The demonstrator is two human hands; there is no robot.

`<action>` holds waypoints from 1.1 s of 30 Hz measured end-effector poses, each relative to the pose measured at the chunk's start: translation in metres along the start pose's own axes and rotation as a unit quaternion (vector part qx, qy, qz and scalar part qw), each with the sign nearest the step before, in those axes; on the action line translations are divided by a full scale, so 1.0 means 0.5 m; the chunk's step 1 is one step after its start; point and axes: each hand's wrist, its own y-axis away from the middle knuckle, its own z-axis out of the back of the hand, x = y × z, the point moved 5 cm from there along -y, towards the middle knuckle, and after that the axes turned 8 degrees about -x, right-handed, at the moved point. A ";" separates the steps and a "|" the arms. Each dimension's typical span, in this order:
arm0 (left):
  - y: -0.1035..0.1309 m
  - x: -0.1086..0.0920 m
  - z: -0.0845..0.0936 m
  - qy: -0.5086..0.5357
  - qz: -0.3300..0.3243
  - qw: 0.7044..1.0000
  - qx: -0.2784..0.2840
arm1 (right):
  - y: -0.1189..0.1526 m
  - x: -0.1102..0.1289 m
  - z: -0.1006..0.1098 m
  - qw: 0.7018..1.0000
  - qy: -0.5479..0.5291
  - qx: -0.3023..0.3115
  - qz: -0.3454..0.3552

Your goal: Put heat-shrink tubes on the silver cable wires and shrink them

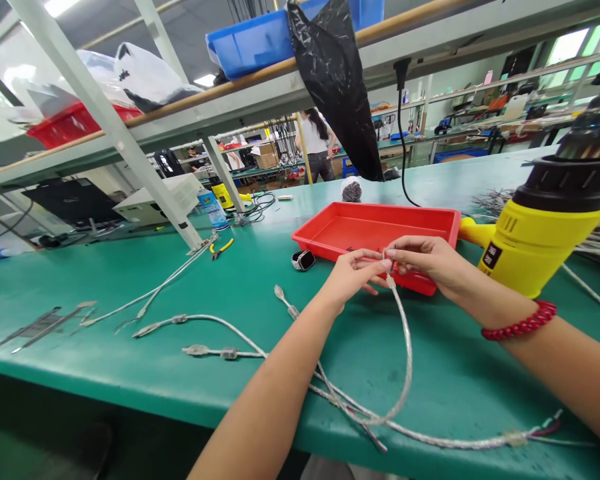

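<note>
My left hand (359,272) pinches the end of a silvery shielded cable (407,347) just over the front edge of a red tray (325,248). Close against it, my right hand (420,259) has thumb and forefinger together at the thin wires of that same cable end; a small dark piece shows by the fingers, too small to name. From the hands the cable loops down to the green bench. Other cables with clear plugs (196,350) and stripped coloured wire ends (547,428) lie crossed in front of and under my left forearm.
A yellow heat gun (540,233) stands right of the tray. Behind my left hand lies a smartwatch (303,260). Yellow-handled cutters (221,249), a spray can (213,210) and more cable lie left. A black bag (337,87) hangs from the shelf above. A person stands far back.
</note>
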 end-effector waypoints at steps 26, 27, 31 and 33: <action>0.006 -0.009 0.012 -0.013 0.024 1.000 0.012 | -0.003 -0.007 0.004 1.000 -0.011 -0.010 -0.008; 0.005 -0.008 0.012 -0.009 0.025 1.000 0.009 | -0.003 -0.007 0.004 1.000 -0.013 -0.017 -0.004; 0.004 -0.005 0.013 -0.001 0.037 0.999 0.003 | 0.000 0.000 0.001 0.999 -0.012 -0.029 0.022; 0.006 -0.006 0.014 -0.001 0.042 0.999 0.000 | 0.001 0.003 0.000 0.999 -0.014 -0.035 0.025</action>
